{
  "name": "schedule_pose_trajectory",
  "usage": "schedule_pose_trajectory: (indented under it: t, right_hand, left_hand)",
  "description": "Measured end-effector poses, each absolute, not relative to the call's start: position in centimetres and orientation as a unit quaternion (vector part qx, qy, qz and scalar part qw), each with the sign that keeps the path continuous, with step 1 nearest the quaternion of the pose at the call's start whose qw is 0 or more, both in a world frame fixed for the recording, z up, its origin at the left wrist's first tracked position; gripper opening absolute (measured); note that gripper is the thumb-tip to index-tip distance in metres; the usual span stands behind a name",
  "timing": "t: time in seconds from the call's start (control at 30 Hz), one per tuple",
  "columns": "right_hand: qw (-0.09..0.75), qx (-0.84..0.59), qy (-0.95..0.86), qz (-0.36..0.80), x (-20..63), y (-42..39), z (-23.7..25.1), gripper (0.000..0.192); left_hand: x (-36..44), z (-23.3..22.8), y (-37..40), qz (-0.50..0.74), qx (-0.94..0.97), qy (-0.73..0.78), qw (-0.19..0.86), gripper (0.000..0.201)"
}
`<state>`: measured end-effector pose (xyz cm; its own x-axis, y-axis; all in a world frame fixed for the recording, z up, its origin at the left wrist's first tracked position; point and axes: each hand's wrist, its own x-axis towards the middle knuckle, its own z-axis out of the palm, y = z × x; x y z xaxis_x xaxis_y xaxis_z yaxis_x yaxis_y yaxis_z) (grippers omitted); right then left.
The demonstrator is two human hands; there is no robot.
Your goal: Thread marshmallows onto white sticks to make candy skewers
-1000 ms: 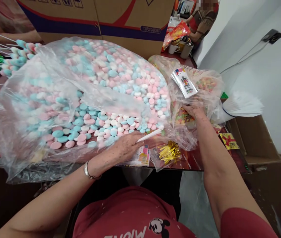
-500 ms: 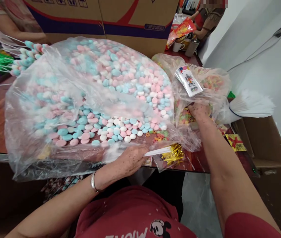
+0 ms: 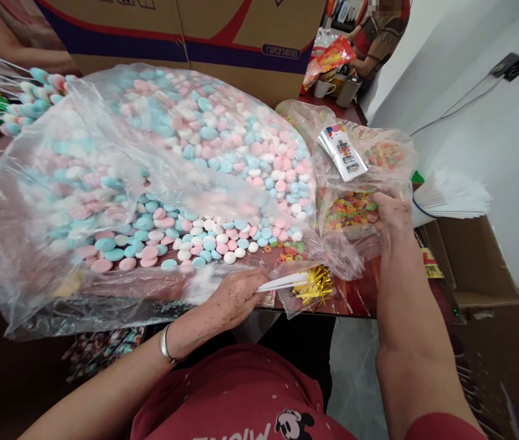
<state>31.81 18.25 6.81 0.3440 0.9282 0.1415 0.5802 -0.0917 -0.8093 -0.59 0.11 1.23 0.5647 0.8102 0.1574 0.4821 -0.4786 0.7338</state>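
Observation:
My left hand [image 3: 234, 299] rests at the table's front edge, fingers closed on a thin white stick [image 3: 282, 282] that points right. Just beyond it lies a huge clear plastic bag [image 3: 117, 177] full of pink, blue and white round candies. My right hand [image 3: 392, 214] is at the edge of a smaller clear bag of small colourful ring candies [image 3: 348, 208], touching its plastic. Whether those fingers hold candy I cannot tell. A small packet of gold twist ties [image 3: 312, 286] lies between my hands.
A stack of printed cards [image 3: 342, 153] lies on the smaller bag. White sticks [image 3: 452, 195] fan out at right. Finished candy skewers [image 3: 30, 101] lie at far left. A large cardboard box [image 3: 186, 36] stands behind. Another person [image 3: 378, 33] works at the far end.
My left hand drew back with the stick from the candy bag to the table's front edge. My right hand came out of the ring candy bag toward its right edge.

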Motion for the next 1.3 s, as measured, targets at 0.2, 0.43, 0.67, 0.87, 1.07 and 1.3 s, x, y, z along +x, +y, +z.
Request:
schedule_pose_trajectory:
  t: [0.2,0.43,0.67,0.87,1.07,1.3]
  right_hand:
    - [0.484,-0.620,-0.453,0.420,26.3,12.5,8.0,0.028]
    - [0.324,-0.444,-0.586,0.595,16.5,7.9,6.7,0.019]
    - [0.020,-0.397,-0.908,0.130,14.8,9.2,4.3,0.026]
    - [0.035,-0.324,-0.936,0.136,17.3,10.1,4.9,0.035]
    - [0.177,-0.383,-0.893,0.155,18.3,10.7,4.7,0.038]
    - [0.293,-0.408,-0.855,0.125,19.4,9.1,7.7,0.034]
  left_hand:
    - [-0.5,0.7,-0.1,0.274,0.827,0.387,0.303,0.026]
    - [-0.5,-0.2,-0.3,0.307,0.822,0.391,0.279,0.024]
    - [-0.8,-0.5,-0.5,0.326,0.814,0.385,0.287,0.023]
    - [-1.0,-0.2,-0.2,0.314,0.802,0.399,0.314,0.025]
    - [-0.9,0.0,-0.3,0.330,0.787,0.409,0.324,0.025]
    - [-0.8,0.1,-0.4,0.332,0.785,0.412,0.324,0.026]
